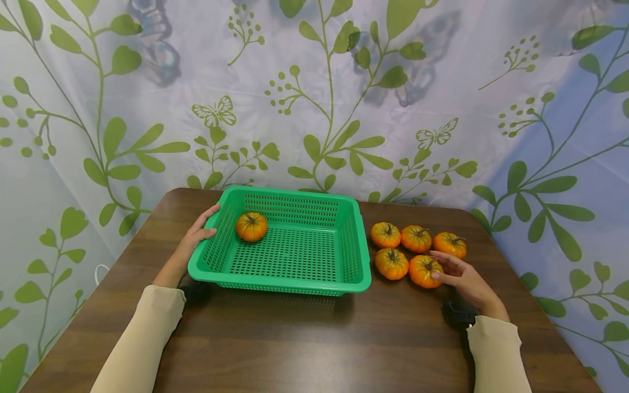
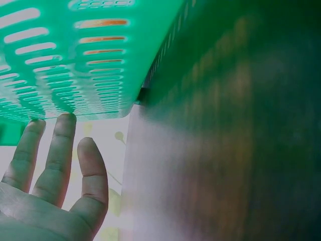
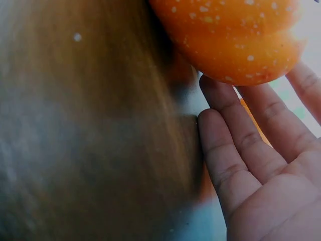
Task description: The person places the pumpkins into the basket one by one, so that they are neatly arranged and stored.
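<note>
A green plastic basket (image 1: 290, 286) with slotted walls stands on the table, with one small orange pumpkin (image 1: 251, 227) inside at its left. My left hand (image 1: 189, 243) holds the basket's left rim, thumb over the edge; in the left wrist view, fingers (image 2: 60, 150) reach up to the slotted outer wall. To the right of the basket sit several more small pumpkins. My right hand (image 1: 469, 284) is at the front right pumpkin (image 1: 423, 272), thumb by its near side and fingers behind. In the right wrist view, fairly straight fingers (image 3: 246, 130) reach its edge; some fingertips are hidden.
Close around that pumpkin are its neighbours: one to its left (image 1: 391, 264), one behind (image 1: 416, 238), one at the back right (image 1: 450, 245) and one at the back left (image 1: 385, 235). The brown table (image 1: 314, 338) ends at a leaf-patterned cloth (image 1: 304, 98).
</note>
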A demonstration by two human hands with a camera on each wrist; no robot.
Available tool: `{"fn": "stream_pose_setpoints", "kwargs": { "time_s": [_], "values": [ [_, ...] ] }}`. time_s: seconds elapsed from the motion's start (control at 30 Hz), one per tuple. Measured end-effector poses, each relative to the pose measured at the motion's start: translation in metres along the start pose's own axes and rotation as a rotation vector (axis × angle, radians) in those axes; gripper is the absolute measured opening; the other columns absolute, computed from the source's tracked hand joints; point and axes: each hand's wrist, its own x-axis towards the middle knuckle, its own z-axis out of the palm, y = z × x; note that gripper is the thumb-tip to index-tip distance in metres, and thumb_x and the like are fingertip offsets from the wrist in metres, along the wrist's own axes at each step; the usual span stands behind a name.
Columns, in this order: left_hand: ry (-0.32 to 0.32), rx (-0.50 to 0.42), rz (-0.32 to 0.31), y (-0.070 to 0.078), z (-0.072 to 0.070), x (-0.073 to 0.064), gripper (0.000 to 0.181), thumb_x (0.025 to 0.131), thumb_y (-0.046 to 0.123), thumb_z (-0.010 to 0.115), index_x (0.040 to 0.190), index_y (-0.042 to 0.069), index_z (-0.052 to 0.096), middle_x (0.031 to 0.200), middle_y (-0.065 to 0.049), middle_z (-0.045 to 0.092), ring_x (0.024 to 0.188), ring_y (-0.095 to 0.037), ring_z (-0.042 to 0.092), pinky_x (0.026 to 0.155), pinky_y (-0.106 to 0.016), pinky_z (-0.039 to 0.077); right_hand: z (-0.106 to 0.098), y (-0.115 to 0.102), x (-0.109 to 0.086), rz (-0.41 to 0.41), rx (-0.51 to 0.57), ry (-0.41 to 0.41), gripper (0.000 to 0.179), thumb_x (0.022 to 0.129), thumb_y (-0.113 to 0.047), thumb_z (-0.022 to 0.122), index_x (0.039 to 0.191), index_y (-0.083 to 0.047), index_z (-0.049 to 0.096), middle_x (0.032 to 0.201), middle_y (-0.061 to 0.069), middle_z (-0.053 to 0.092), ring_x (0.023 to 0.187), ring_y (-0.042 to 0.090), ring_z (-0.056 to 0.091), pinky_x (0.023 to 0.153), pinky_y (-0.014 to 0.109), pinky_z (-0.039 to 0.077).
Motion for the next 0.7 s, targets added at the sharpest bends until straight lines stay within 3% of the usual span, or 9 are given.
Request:
{"fn": "stream_pose_setpoints", "kwargs": {
  "time_s": [0.3,0.57,0.7],
  "values": [
    [-0.003,0.024,-0.025,0.0008,-0.0003,-0.0004,0.059,0.106,0.002,0.039,0.154,0.034,0.05,0.147,0.011,0.051,0.125,-0.006,0.06,0.095,-0.022,0.054,-0.002,0.0019,0.0002,0.02,-0.072,-0.031,0.061,0.102,0.002,0.069,0.157,0.01,0.044,0.134,-0.029,0.058,0.12,-0.007,0.057,0.095,0.014,0.048],
    [0.011,0.056,-0.089,0.0023,0.0003,-0.0028,0.06,0.109,0.008,0.039,0.166,0.023,0.035,0.154,0.0,0.036,0.125,-0.007,0.059,0.096,-0.023,0.054,-0.0015,0.0023,-0.0003,0.03,-0.075,-0.037,0.061,0.101,0.001,0.07,0.156,0.01,0.045,0.134,-0.029,0.059,0.121,-0.009,0.057,0.097,0.012,0.047],
    [0.002,0.053,-0.073,0.0016,0.0002,-0.0023,0.06,0.109,0.007,0.039,0.166,0.024,0.036,0.155,0.001,0.037,0.127,-0.006,0.058,0.097,-0.023,0.054,-0.0012,0.0019,-0.0001,0.049,-0.08,-0.027,0.06,0.101,0.0,0.07,0.156,0.009,0.046,0.132,-0.028,0.059,0.119,-0.008,0.057,0.096,0.012,0.048]
  ]
}}
